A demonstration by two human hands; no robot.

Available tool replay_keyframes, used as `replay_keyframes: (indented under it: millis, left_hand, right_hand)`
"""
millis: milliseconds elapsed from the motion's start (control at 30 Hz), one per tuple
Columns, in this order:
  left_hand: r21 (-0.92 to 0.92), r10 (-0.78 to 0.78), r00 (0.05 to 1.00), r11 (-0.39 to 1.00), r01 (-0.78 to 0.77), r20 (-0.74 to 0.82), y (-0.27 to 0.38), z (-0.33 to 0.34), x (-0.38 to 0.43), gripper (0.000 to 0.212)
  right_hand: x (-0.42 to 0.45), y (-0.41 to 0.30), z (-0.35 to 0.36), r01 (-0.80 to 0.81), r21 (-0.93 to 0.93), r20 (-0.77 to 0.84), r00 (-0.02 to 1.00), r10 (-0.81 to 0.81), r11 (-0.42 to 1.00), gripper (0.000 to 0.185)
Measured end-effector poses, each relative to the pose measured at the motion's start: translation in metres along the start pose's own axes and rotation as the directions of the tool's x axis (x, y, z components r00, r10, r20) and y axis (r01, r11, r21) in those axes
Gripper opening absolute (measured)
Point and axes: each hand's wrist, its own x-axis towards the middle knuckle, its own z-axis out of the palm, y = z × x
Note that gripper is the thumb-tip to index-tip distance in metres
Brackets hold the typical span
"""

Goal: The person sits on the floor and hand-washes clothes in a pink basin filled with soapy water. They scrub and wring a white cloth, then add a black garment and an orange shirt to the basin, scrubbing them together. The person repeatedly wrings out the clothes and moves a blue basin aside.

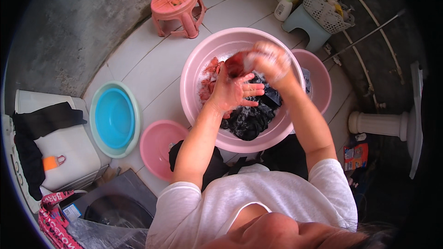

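A large pink plastic basin (193, 110) stands before me with soapy, wet clothes in it. My left hand (230, 91) is over the basin, wet, palm up and fingers spread, its thumb by a dark red cloth (236, 64). Blurred by motion and covered in suds, my right hand (271, 60) is closed on that cloth, near the basin's far right side. Below my hands lies a heap of wet black clothing (251, 121). Lighter red fabric (207, 84) sits in foam at the basin's left.
A pink stool (178, 10) stands beyond the basin. Pink basins (322, 83) (159, 145) flank it. A blue basin (114, 117) nests in a pale green one (93, 128). Pump bottles (284, 8) and a basket (316, 5) on a stool are far right; a pedestal sink (379, 126) stands right.
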Motion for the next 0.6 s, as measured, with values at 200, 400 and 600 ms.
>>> replay_keyframes:
  millis: [200,400,600]
  left_hand:
    - [-0.054,0.225,0.959,0.97,-0.238,-0.175,-0.009,-0.025,0.017,0.041]
    - [-0.151,0.441,0.794,0.828,-0.539,-0.417,-0.035,-0.017,0.045,0.032]
    - [-0.115,0.486,0.856,0.853,-0.508,-0.176,-0.026,-0.068,0.031,0.05]
  right_hand:
    - [-0.053,-0.002,0.098,0.029,-0.268,0.032,0.999,-0.021,0.963,0.018]
    - [-0.053,0.103,0.089,-0.331,-0.339,-0.378,0.905,0.194,0.881,0.024]
    - [-0.061,0.022,0.135,-0.193,-0.144,-0.207,0.965,0.162,0.97,0.056]
